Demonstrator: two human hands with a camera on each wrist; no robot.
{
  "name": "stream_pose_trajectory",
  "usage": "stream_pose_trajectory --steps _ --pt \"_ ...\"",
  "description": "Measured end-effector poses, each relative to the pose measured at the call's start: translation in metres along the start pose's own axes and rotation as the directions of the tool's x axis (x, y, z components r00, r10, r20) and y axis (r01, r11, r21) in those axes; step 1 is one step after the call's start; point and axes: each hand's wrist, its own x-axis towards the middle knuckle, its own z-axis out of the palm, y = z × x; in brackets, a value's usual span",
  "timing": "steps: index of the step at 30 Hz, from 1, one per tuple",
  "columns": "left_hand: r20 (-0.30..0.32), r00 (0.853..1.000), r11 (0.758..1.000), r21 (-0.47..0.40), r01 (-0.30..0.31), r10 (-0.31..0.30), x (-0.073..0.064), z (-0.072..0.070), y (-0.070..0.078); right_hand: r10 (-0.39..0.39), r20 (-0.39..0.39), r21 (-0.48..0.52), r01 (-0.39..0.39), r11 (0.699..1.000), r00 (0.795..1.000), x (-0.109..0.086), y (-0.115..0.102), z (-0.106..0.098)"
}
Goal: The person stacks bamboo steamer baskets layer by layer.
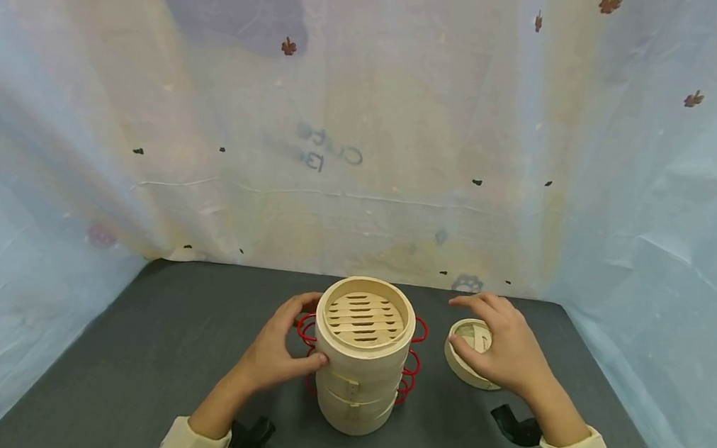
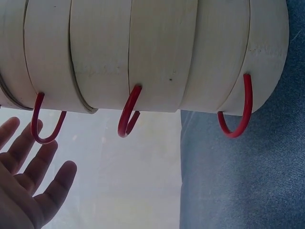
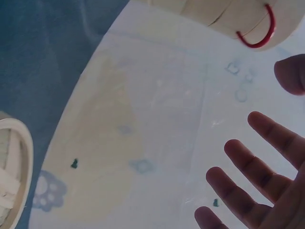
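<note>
A tall stack of round bamboo steamers stands upright on the dark table, its slatted top tier uncovered. Red loop handles stick out on both sides. My left hand is at the stack's left side near the rim, thumb at the front wall. In the left wrist view its fingers are spread beside the upper red handle, not curled round it. To the right, my right hand hovers over a round bamboo lid, fingers spread, nothing held. The right hand partly hides this lid.
The dark table runs back to a pale printed curtain, with more sheeting hanging at left and right. Black straps are at both wrists.
</note>
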Motion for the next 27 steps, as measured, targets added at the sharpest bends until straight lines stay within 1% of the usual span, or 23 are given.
stream_pose_trajectory --steps 6,13,17,20,27 --pt "0.003 1.0 1.0 -0.003 -0.006 0.006 0.0 -0.001 0.002 0.06 0.024 -0.019 -0.06 0.998 0.998 -0.011 0.008 0.003" --pt "0.012 1.0 1.0 0.01 -0.023 0.023 0.002 -0.003 0.004 0.087 0.027 -0.029 -0.086 0.996 0.996 -0.02 0.016 0.007" --pt "0.008 1.0 1.0 0.013 -0.027 0.027 0.002 -0.004 0.004 0.112 0.036 -0.028 -0.111 0.993 0.993 -0.025 0.02 0.009" --pt "0.001 0.999 0.999 0.019 -0.035 0.035 0.002 -0.004 0.004 0.132 0.047 -0.026 -0.131 0.991 0.99 -0.029 0.023 0.011" --pt "-0.002 1.0 1.0 0.014 -0.028 0.028 0.001 -0.005 0.005 0.17 0.085 -0.045 -0.167 0.985 0.982 -0.039 0.031 0.02"
